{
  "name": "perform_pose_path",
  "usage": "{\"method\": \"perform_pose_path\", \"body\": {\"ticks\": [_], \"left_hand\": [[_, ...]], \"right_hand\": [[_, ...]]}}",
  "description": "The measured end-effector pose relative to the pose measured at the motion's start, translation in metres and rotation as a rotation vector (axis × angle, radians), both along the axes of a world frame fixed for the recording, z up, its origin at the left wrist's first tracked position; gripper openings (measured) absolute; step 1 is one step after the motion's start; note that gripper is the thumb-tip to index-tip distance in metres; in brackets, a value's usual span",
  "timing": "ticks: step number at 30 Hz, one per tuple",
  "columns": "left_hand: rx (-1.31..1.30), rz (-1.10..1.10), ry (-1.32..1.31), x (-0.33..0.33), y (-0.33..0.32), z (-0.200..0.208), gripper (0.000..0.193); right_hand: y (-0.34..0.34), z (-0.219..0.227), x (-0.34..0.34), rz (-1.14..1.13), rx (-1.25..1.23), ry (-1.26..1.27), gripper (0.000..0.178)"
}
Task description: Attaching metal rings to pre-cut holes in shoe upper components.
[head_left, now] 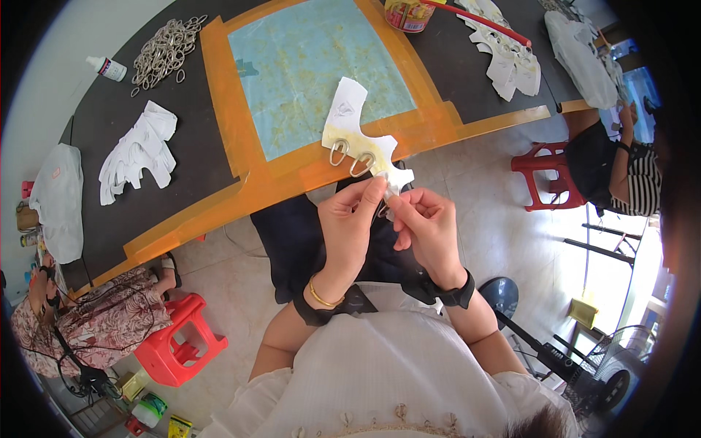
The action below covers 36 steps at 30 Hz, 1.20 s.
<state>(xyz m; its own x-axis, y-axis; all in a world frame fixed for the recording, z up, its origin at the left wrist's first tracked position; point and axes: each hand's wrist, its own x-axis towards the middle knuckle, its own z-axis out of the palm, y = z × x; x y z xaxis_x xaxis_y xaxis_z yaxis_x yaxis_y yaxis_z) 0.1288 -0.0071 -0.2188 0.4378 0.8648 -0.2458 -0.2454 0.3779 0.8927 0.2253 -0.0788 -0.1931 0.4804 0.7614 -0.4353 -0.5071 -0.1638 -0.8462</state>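
My left hand (352, 219) is closed, thumb and finger pinching the lower end of a white cut-out strip (347, 102) with scalloped edges. The strip's lower part is smeared with yellowish stuff, and its far end lies over the blue sheet (321, 58). Two oval metal rings (339, 152) hang along its left edge. At the same lower end, my right hand (427, 225) is closed too, its thumb and fingers pressed on the strip's tip. A bit of metal shows under the fingers, mostly hidden.
Left on the dark table are a heap of metal rings (171, 51), a white bottle (107, 68) and a stack of white cut-outs (139, 157). A tub (409, 16) with a red-handled tool and more cut-outs (515, 69) stand right. People sit on both sides.
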Motion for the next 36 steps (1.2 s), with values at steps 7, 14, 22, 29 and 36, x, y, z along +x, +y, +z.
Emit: {"method": "perform_pose_path", "body": {"ticks": [7,14,22,29,36], "left_hand": [[-0.029,0.003,-0.037,0.001,-0.001,0.003,0.019],[0.019,0.011,-0.035,0.001,-0.001,0.003,0.018],[-0.010,0.024,-0.067,0.000,-0.004,0.005,0.017],[-0.009,0.002,-0.046,-0.002,-0.002,0.002,0.017],[-0.052,-0.006,-0.062,-0.002,-0.004,0.002,0.017]], "right_hand": [[0.001,-0.002,0.001,0.009,-0.010,0.013,0.017],[0.000,-0.002,0.005,0.025,-0.017,-0.003,0.017],[0.001,-0.012,0.003,0.015,0.017,-0.001,0.017],[0.009,-0.014,0.001,-0.088,0.144,-0.080,0.019],[0.006,-0.009,0.008,0.026,0.055,-0.084,0.026]]}}
